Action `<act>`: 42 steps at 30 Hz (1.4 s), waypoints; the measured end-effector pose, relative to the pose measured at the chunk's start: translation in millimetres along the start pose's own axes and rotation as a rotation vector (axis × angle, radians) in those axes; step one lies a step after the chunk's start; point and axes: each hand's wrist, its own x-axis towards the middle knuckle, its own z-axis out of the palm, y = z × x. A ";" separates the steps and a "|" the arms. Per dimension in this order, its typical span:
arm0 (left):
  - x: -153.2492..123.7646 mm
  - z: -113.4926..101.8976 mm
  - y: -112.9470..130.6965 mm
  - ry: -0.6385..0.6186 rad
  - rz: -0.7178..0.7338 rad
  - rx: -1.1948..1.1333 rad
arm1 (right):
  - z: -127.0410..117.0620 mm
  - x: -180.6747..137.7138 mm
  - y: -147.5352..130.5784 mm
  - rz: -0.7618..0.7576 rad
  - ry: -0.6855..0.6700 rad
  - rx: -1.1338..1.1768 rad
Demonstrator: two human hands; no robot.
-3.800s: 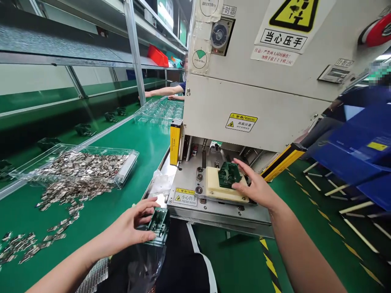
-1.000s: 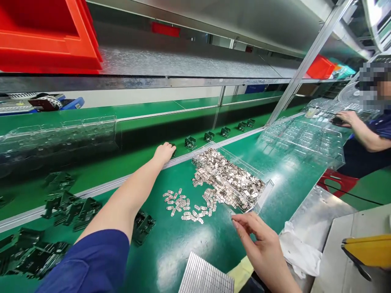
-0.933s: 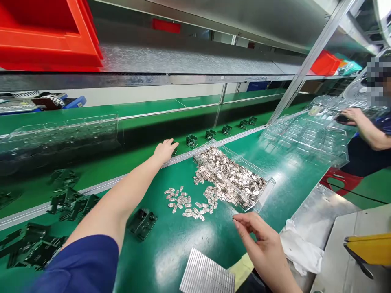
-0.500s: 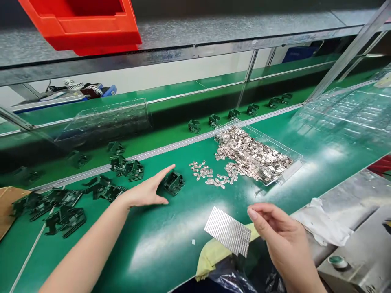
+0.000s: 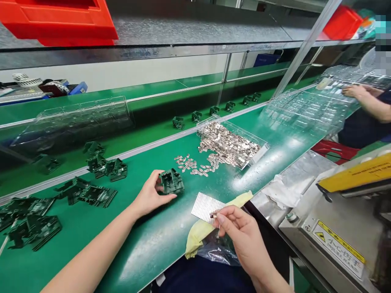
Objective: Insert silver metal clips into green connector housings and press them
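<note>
My left hand point(image 5: 154, 191) is closed around the side of a dark green circuit-board assembly point(image 5: 172, 182), thumb in front and fingers behind. Between thumb and forefinger, my right hand point(image 5: 236, 228) pinches a small metal piece point(image 5: 213, 215). Just beyond those fingertips lies a ribbed silvery sheet of strips point(image 5: 203, 203), partly hidden by the hand. Loose small metal pieces point(image 5: 186, 163) are scattered on the green bench past both hands. More of them spill from a clear plastic tray point(image 5: 255, 156).
Several green board assemblies point(image 5: 97, 195) lie at left, and a row of others point(image 5: 197, 116) stands on the strip behind. A yellow cloth point(image 5: 195, 238) hangs at the bench edge. A machine point(image 5: 330, 228) stands at right, with a co-worker's hand point(image 5: 354, 90) beyond.
My left hand has closed on the board assembly. My right hand has moved left over the ribbed sheet and now shows a metal piece in its fingers. The view has turned right.
</note>
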 end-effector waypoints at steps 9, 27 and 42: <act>-51.2 99.0 71.9 -0.281 -0.144 -0.736 | -0.9 -25.6 11.0 -0.259 0.224 -0.227; -73.0 113.7 55.1 -0.228 0.040 -0.667 | 0.0 -37.6 21.9 -0.275 0.302 -0.398; -76.4 115.9 65.8 -0.205 -0.104 -0.605 | 5.3 -39.9 25.4 -0.053 0.318 0.062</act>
